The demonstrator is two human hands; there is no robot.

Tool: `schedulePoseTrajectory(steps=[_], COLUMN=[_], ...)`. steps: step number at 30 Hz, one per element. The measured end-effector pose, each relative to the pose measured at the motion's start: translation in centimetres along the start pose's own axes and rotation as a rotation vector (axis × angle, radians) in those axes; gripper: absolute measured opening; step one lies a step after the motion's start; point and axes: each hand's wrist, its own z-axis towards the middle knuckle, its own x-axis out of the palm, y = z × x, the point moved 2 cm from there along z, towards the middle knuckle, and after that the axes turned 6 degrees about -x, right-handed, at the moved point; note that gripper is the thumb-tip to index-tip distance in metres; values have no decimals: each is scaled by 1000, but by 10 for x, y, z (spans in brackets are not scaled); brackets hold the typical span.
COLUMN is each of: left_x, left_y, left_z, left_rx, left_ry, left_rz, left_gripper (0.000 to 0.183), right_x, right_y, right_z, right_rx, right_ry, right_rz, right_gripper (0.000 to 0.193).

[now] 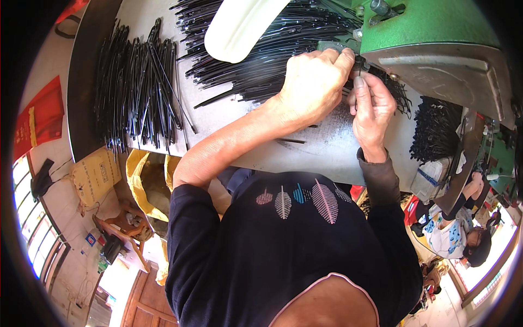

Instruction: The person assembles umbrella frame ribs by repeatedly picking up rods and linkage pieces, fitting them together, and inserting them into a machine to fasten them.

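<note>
My left hand (316,82) is closed, its fingers curled at a small metal fixture (333,46) on the edge of the green machine (430,24). What it grips, if anything, is hidden under the fingers. Just to its right, my right hand (373,106) pinches a thin dark rod (359,72) between thumb and forefinger, close below the machine. Beyond my left hand lies a broad heap of thin black rods (256,60), pointing roughly sideways. A second pile of black rods (144,87) lies at the left of the grey metal table (239,150).
A pale curved plastic piece (239,30) juts over the heap. More bundled black parts (436,128) sit at the right, beside the machine's metal guard (444,68). A yellow sack (141,182) stands below the table's left edge. Another person (452,231) is at the far right.
</note>
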Motion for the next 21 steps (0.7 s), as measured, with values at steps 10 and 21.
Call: schedulePoseTrajectory(steps=[10,21], left_x=[-2,1], left_y=[2,5], left_z=[0,2], left_rx=[49,72], left_ry=[-9,-9], left_rz=[90,135], left_gripper=[19,21], right_x=[2,0], right_y=[-1,-6], right_z=[2,2], right_rx=[6,-3], right_ry=[13,14], right_rz=[48,15], right_gripper=[13,13])
